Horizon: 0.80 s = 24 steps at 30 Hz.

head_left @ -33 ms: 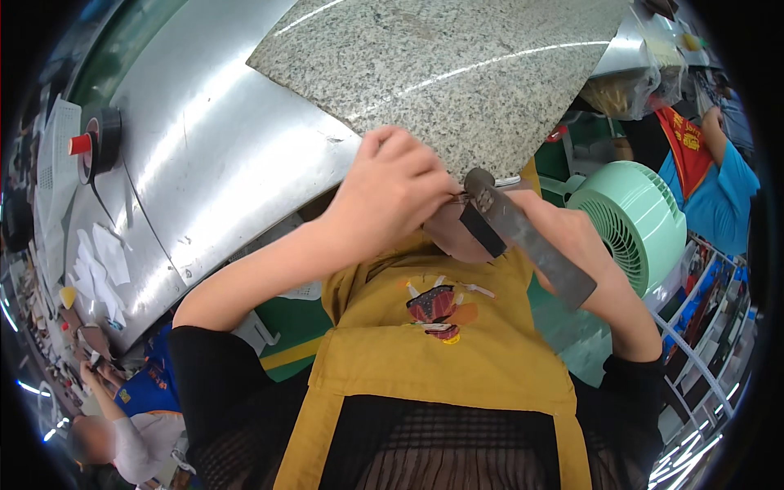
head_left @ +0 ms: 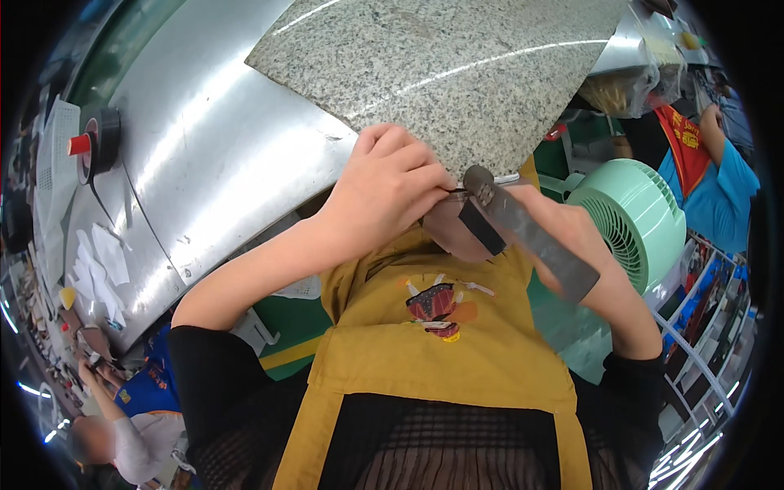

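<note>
My right hand (head_left: 563, 222) is closed round a dark grey metal hammer (head_left: 539, 237). Its round face lies close to my left fingertips, and its long flat tail slants down to the right. Whatever handle it has is hidden. My left hand (head_left: 388, 184) is closed, thumb and fingertips pinching the upper edge of a brownish, leather-like piece (head_left: 449, 230). A black strip (head_left: 482, 229) lies across that piece, partly behind the hammer. The piece is at the near edge of the speckled stone slab (head_left: 433, 73), just above my mustard apron (head_left: 441, 367).
A metal tabletop (head_left: 220, 155) extends to the left, bearing a black tape roll (head_left: 102, 143) and white paper scraps (head_left: 98, 269). A mint-green fan (head_left: 637, 220) stands close beside my right arm. Beyond it is a metal rack (head_left: 694, 351). Other people work at far left and far right.
My left hand has shifted very slightly left, its fingertips drawing a little away from the hammer's round face. The hammer has tilted marginally.
</note>
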Each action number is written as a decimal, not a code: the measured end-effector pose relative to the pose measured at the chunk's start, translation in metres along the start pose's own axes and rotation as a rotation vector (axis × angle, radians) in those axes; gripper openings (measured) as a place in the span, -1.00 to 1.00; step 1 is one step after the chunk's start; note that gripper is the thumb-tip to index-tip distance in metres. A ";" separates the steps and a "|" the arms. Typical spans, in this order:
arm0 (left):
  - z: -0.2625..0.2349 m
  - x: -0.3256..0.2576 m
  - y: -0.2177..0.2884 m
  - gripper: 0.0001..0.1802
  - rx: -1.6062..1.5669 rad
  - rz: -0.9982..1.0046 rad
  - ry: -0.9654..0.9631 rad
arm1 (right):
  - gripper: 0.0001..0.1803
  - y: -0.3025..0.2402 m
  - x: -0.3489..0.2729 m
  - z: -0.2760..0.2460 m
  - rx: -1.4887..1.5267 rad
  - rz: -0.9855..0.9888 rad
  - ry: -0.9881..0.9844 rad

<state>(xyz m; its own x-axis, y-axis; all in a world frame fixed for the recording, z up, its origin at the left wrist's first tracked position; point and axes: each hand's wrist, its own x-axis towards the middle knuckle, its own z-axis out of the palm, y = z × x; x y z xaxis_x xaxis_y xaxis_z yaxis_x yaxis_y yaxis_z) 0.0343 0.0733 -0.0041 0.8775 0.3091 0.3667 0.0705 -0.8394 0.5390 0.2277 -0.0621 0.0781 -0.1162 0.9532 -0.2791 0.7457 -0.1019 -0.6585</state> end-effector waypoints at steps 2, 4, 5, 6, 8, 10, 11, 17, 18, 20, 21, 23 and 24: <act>0.000 0.000 -0.002 -0.80 0.005 0.012 0.006 | -0.67 0.000 0.002 -0.002 0.043 0.052 0.000; 0.005 -0.003 -0.004 -0.78 0.113 0.108 0.047 | -0.64 -0.001 0.003 -0.004 0.115 -0.023 0.042; 0.005 -0.005 -0.002 -0.77 0.167 0.142 0.060 | -0.63 -0.002 0.003 -0.005 0.152 -0.060 0.061; 0.005 -0.006 -0.001 -0.77 0.220 0.176 0.072 | -0.62 -0.005 0.002 -0.006 0.134 -0.059 0.091; 0.005 -0.005 0.002 -0.75 0.208 0.181 0.092 | -0.59 -0.010 -0.001 -0.004 0.094 -0.053 0.100; 0.004 -0.005 0.002 -0.75 0.206 0.187 0.088 | -0.55 -0.004 0.000 0.001 0.045 -0.033 0.014; 0.005 -0.007 0.001 -0.74 0.210 0.182 0.077 | -0.54 -0.001 0.002 0.002 0.015 -0.020 -0.056; 0.005 -0.006 0.000 -0.79 0.209 0.150 0.062 | -0.58 -0.006 0.001 0.000 0.022 -0.093 0.086; 0.004 -0.005 0.001 -0.81 0.204 0.137 0.050 | -0.58 -0.003 0.000 0.005 -0.007 -0.097 0.100; 0.001 -0.005 0.006 -0.84 0.107 -0.015 0.013 | -0.61 -0.001 0.002 0.006 0.108 -0.001 0.001; 0.000 -0.005 0.009 -0.86 0.059 -0.092 -0.004 | -0.63 -0.003 0.001 0.002 0.181 0.010 0.022; -0.004 0.003 0.008 -0.88 0.065 -0.091 -0.076 | -0.69 -0.003 0.001 -0.003 0.285 0.022 0.074; -0.007 0.007 0.009 -0.89 0.068 -0.092 -0.114 | -0.72 -0.003 0.000 -0.003 0.320 0.023 0.102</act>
<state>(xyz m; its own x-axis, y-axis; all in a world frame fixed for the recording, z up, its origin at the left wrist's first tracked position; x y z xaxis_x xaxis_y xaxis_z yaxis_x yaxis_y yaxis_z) 0.0376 0.0707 0.0082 0.9138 0.3364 0.2274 0.1816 -0.8394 0.5122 0.2271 -0.0612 0.0822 -0.0235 0.9714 -0.2363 0.5014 -0.1930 -0.8434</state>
